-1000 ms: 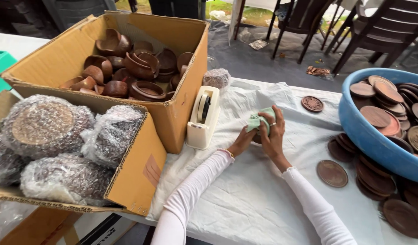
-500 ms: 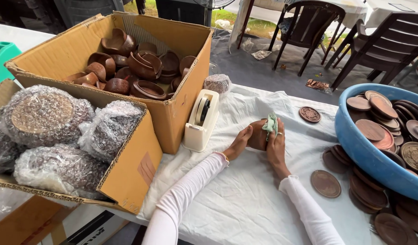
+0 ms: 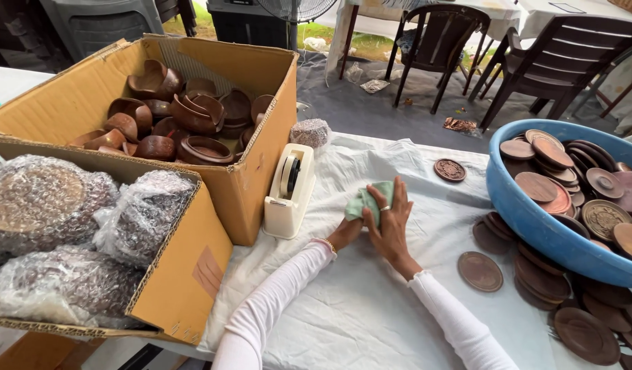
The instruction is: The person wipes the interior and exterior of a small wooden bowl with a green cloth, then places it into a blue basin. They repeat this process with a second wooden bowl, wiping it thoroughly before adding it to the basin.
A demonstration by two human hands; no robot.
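Observation:
Both my hands meet at the middle of a table covered with a white sheet. My right hand lies with fingers spread over a crumpled green cloth. A ring shows on one finger. My left hand curls under the same cloth from the left, with a bracelet at the wrist. Whatever is inside the cloth is hidden. A white tape dispenser stands just left of my hands.
A cardboard box of brown wooden bowls stands at the left. Nearer, another box holds bubble-wrapped bundles. A blue tub of wooden discs sits at the right, with loose discs around it. One disc lies farther back. Dark chairs stand behind.
A brown piece showed between my hands earlier; the green cloth now covers it. My right hand has come over the top of the cloth.

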